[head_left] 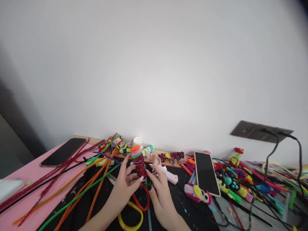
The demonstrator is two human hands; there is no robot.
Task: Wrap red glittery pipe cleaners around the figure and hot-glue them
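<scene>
My left hand [126, 177] is closed around a coiled pipe-cleaner piece [140, 165], with the thumb at its lower end. The piece stands nearly upright: glittery dark red below, then green and pink bands and an orange top. My right hand [158, 184] is beside its lower end, the index fingertip at the coil's side. Its thumb is lower and apart from the index finger, with nothing plainly held between them. Below the hands lie scissors with red and yellow handles [132, 215]; their blade is partly behind my left hand. A pale glue gun [171, 175] lies behind my right hand.
Loose orange, green and dark red pipe cleaners [79, 192] spread across the left side. One phone [63, 152] lies on the pink sheet; another phone [207, 173] is at the right. A pipe-cleaner doll [197, 193], tangled colourful pieces and black cables [266, 160] are at right.
</scene>
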